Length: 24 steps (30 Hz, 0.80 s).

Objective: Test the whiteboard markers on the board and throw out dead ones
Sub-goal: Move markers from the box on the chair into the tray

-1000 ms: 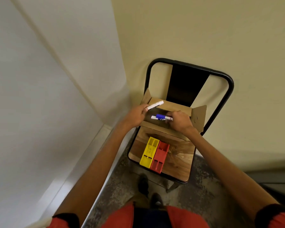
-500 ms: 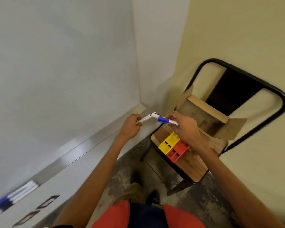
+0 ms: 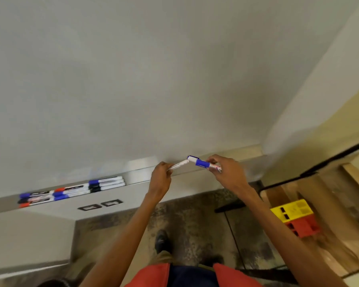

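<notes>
- I see a white marker (image 3: 178, 165) pinched in my left hand (image 3: 161, 179), its barrel slanting up to the right.
- A blue-capped marker (image 3: 203, 163) is gripped in my right hand (image 3: 228, 172). Its cap end meets the white one between the hands.
- Spare markers (image 3: 71, 191) with blue, red and black caps lie flat, well left of my left hand.
- The whiteboard (image 3: 133, 79) rises just beyond both hands.

Likely an office or classroom: wall whiteboard (image 3: 133, 79), marker tray (image 3: 137, 179).
</notes>
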Each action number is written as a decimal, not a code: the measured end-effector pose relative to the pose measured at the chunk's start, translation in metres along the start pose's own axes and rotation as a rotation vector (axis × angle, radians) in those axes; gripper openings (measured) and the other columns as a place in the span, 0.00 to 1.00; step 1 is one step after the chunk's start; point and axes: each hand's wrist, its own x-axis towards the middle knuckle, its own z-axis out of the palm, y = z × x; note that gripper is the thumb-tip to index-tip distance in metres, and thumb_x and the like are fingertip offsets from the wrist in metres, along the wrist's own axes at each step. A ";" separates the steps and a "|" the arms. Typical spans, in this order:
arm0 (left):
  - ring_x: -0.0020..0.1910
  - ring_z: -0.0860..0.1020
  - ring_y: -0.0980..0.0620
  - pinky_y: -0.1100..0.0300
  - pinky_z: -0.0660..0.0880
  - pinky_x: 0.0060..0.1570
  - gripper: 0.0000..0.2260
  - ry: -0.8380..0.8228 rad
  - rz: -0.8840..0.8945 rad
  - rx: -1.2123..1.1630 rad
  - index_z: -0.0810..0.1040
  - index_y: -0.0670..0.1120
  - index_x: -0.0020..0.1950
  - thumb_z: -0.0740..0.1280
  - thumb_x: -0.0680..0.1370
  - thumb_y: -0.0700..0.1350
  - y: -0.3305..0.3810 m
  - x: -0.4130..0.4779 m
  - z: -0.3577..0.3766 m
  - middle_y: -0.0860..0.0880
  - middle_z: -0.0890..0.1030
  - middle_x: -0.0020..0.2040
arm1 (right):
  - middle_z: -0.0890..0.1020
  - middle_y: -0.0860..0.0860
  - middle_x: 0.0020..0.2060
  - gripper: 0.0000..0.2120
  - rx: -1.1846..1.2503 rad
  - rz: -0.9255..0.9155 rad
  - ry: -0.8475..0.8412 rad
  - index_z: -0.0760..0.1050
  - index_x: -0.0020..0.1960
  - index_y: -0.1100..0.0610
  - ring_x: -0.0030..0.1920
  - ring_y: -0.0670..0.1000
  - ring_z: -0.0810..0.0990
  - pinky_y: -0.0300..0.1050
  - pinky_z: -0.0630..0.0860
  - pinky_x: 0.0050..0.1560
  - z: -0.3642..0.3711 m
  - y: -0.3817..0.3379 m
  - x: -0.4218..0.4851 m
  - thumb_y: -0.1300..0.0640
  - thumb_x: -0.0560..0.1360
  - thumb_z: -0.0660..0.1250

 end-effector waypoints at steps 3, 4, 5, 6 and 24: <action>0.46 0.76 0.49 0.64 0.69 0.46 0.12 0.061 0.000 0.013 0.82 0.41 0.62 0.64 0.81 0.35 -0.043 0.001 -0.021 0.44 0.80 0.51 | 0.84 0.49 0.54 0.13 -0.004 -0.025 -0.043 0.77 0.61 0.51 0.51 0.49 0.81 0.36 0.70 0.45 0.026 -0.036 0.022 0.51 0.77 0.70; 0.46 0.76 0.49 0.64 0.69 0.47 0.12 0.072 -0.005 0.014 0.82 0.41 0.62 0.64 0.81 0.35 -0.056 0.001 -0.025 0.44 0.80 0.51 | 0.84 0.49 0.53 0.13 -0.005 -0.029 -0.054 0.78 0.61 0.51 0.50 0.49 0.81 0.36 0.70 0.45 0.035 -0.047 0.028 0.51 0.77 0.70; 0.47 0.77 0.49 0.64 0.70 0.47 0.12 0.077 -0.014 0.014 0.82 0.41 0.62 0.64 0.81 0.35 -0.069 0.001 -0.029 0.44 0.80 0.51 | 0.84 0.49 0.53 0.13 -0.006 -0.032 -0.063 0.78 0.60 0.51 0.50 0.49 0.81 0.36 0.70 0.44 0.044 -0.056 0.034 0.52 0.77 0.70; 0.48 0.77 0.49 0.64 0.70 0.48 0.12 0.076 -0.028 0.019 0.82 0.41 0.62 0.64 0.81 0.35 -0.080 0.000 -0.032 0.45 0.80 0.52 | 0.84 0.49 0.53 0.13 -0.012 -0.032 -0.073 0.78 0.60 0.51 0.50 0.49 0.81 0.36 0.70 0.44 0.052 -0.065 0.039 0.52 0.77 0.71; 0.65 0.73 0.42 0.52 0.74 0.66 0.17 -0.068 -0.039 0.048 0.73 0.39 0.70 0.64 0.81 0.36 -0.149 -0.008 -0.021 0.40 0.73 0.67 | 0.84 0.48 0.52 0.10 -0.116 0.036 -0.234 0.77 0.59 0.49 0.45 0.50 0.80 0.41 0.71 0.43 0.135 -0.111 0.074 0.54 0.78 0.68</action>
